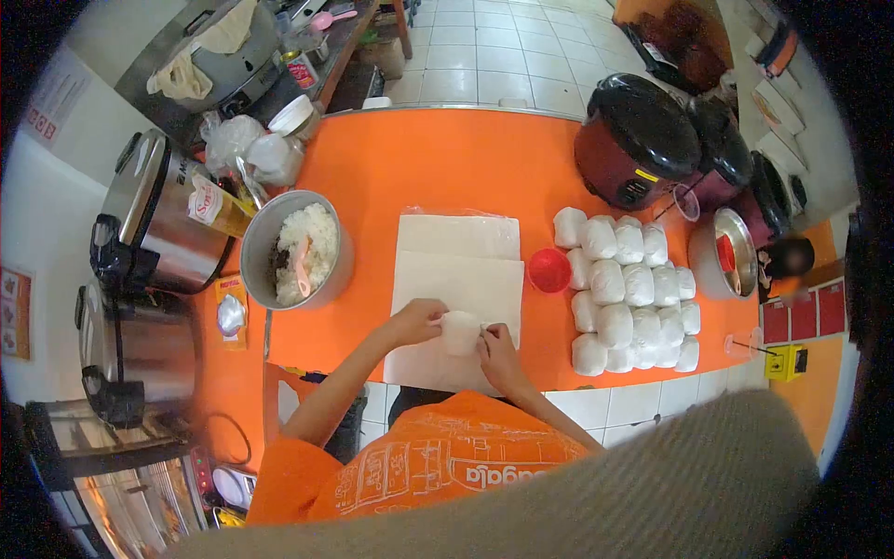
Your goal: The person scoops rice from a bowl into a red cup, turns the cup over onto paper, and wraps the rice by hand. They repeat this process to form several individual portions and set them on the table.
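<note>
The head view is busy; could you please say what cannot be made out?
In the head view:
Inside of the white parcel, hidden by its wrapping.
Bottom of the pot, hidden by rice.
Lower shirt, covered by brown cloth.
Writing on the wall poster, too small.

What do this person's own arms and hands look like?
The left grip and right grip are human hands, no gloves visible. The forearms are bare, with no cables or markings visible. The orange shirt carries white line drawings and lettering.

1 head camera (wide-angle) looks forward, down onto the table [428,163].
</note>
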### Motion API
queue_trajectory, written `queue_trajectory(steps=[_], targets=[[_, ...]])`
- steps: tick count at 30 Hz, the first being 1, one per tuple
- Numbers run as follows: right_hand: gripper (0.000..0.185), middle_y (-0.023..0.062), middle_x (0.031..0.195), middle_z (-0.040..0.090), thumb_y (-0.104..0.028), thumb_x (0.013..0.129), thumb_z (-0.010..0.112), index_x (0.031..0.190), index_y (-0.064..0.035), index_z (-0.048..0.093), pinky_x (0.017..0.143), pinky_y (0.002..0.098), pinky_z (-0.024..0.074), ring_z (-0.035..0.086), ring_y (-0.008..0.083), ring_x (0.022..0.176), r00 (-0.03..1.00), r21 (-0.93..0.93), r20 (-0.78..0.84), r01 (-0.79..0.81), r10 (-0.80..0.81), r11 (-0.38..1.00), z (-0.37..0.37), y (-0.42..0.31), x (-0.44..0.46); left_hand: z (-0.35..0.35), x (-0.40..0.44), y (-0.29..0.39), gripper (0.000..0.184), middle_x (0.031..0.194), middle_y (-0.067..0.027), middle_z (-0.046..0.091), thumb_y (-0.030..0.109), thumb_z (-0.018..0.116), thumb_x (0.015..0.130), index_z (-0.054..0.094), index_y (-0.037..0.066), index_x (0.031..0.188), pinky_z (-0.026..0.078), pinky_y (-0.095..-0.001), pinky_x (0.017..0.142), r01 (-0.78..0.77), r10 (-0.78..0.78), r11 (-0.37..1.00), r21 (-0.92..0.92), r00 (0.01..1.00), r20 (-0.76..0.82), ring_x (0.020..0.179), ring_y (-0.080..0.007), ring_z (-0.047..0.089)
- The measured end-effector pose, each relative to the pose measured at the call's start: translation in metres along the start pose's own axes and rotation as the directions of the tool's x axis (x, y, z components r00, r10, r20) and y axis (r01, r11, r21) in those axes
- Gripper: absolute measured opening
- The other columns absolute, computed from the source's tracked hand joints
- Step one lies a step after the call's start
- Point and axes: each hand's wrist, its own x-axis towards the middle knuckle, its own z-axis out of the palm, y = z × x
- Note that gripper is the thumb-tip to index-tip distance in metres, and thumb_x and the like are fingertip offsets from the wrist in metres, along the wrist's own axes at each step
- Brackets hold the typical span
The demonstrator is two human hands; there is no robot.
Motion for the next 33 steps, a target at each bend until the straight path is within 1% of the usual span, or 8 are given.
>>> queue_trajectory(steps=[3, 7, 11, 14, 20, 23, 26, 33], targets=[[0.034, 0.0162, 0.107, 0.055, -0.024, 0.091, 0.054, 0.112, 0.0039, 0.053, 0.089, 0.0409, 0.0456, 0.056, 0.0294, 0.099, 0.994, 0.291, 0.028, -0.109, 0.105, 0.951, -0.002, 0.002, -0.007, -0.019, -0.004, 0.033, 0.016, 0.095, -0.0105, 0.064, 0.009, 0.066, 0.074, 0.056, 0.0, 0.083, 0.049, -0.0342, 0.078, 0.155, -0.117, 0.934, -0.323, 0.984, 0.135, 0.086, -0.0173, 0.059], [0.052, 0.0147, 0.123, 0.05, -0.034, 0.09, 0.057, 0.126, 0.001, 0.043, 0.099, 0.0405, 0.0398, 0.049, 0.0256, 0.115, 0.911, 0.803, 0.368, -0.411, 0.185, 0.431, -0.038, -0.037, -0.001, -0.032, -0.002, 0.076, 0.016, 0.093, -0.0145, 0.065, 0.007, 0.065, 0.076, 0.055, -0.001, 0.086, 0.049, -0.0328, 0.08, 0.105, -0.079, 0.861, -0.498, 0.994, 0.074, 0.087, -0.0174, 0.06], [0.064, 0.0148, 0.127, 0.048, -0.041, 0.084, 0.062, 0.129, -0.0012, 0.04, 0.106, 0.0401, 0.0348, 0.043, 0.0256, 0.123, 0.913, 0.908, 0.404, -0.407, -0.051, -0.099, -0.042, -0.037, 0.003, -0.057, 0.001, 0.123, 0.015, 0.092, -0.0142, 0.063, 0.004, 0.064, 0.078, 0.053, 0.0, 0.086, 0.049, -0.0337, 0.078, -0.022, 0.041, 0.868, -0.497, 0.999, 0.028, 0.088, -0.0204, 0.06], [0.068, 0.0141, 0.127, 0.048, -0.042, 0.08, 0.065, 0.128, -0.0007, 0.041, 0.107, 0.0421, 0.0319, 0.043, 0.0266, 0.122, 0.901, 0.852, 0.404, -0.434, -0.158, -0.294, -0.069, -0.06, 0.004, -0.071, 0.002, 0.148, 0.014, 0.093, -0.0127, 0.061, 0.005, 0.065, 0.079, 0.053, 0.0, 0.085, 0.049, -0.0344, 0.077, -0.041, 0.049, 0.941, -0.335, 0.999, 0.015, 0.09, -0.0239, 0.06], [0.066, 0.0109, 0.126, 0.049, -0.045, 0.078, 0.063, 0.129, -0.0083, 0.042, 0.104, 0.0489, 0.0319, 0.045, 0.0271, 0.118, 0.83, 0.797, 0.554, -0.51, 0.058, -0.323, -0.085, -0.05, 0.007, -0.063, 0.003, 0.165, 0.02, 0.089, -0.004, 0.058, 0.006, 0.07, 0.072, 0.063, 0.005, 0.091, 0.047, -0.0342, 0.07, -0.332, 0.457, 0.855, 0.399, 0.847, -0.273, 0.085, -0.0218, 0.055], [0.068, 0.0088, 0.126, 0.049, -0.051, 0.075, 0.063, 0.128, -0.0134, 0.043, 0.101, 0.0512, 0.0329, 0.046, 0.0269, 0.116, 0.875, 0.802, 0.48, -0.469, -0.069, -0.369, -0.103, -0.066, 0.009, -0.044, 0.002, 0.152, 0.025, 0.09, -0.0002, 0.058, 0.008, 0.069, 0.068, 0.068, 0.009, 0.094, 0.045, -0.0342, 0.071, -0.518, 0.796, 0.567, 0.641, 0.543, -0.265, 0.085, -0.0183, 0.054], [0.071, 0.0079, 0.126, 0.049, -0.057, 0.074, 0.061, 0.129, -0.0149, 0.043, 0.099, 0.0533, 0.0329, 0.046, 0.0267, 0.116, 0.918, 0.82, 0.395, -0.369, -0.033, -0.437, -0.132, -0.09, 0.014, -0.032, 0.027, 0.156, 0.03, 0.094, 0.0016, 0.057, 0.009, 0.068, 0.068, 0.07, 0.01, 0.097, 0.044, -0.0348, 0.074, -0.451, 0.725, 0.679, 0.579, 0.533, -0.436, 0.089, -0.0161, 0.054], [0.061, 0.0098, 0.124, 0.052, -0.049, 0.083, 0.057, 0.129, -0.0115, 0.044, 0.101, 0.0487, 0.0357, 0.05, 0.0261, 0.115, 0.975, 0.973, 0.159, -0.129, 0.153, -0.191, -0.2, -0.038, 0.031, 0.019, 0.065, 0.216, 0.054, 0.13, -0.015, 0.048, -0.003, 0.055, 0.078, 0.045, 0.002, 0.132, 0.041, -0.0368, 0.097, -0.362, 0.316, 0.918, -0.16, 0.914, -0.254, 0.116, -0.0321, 0.049]])
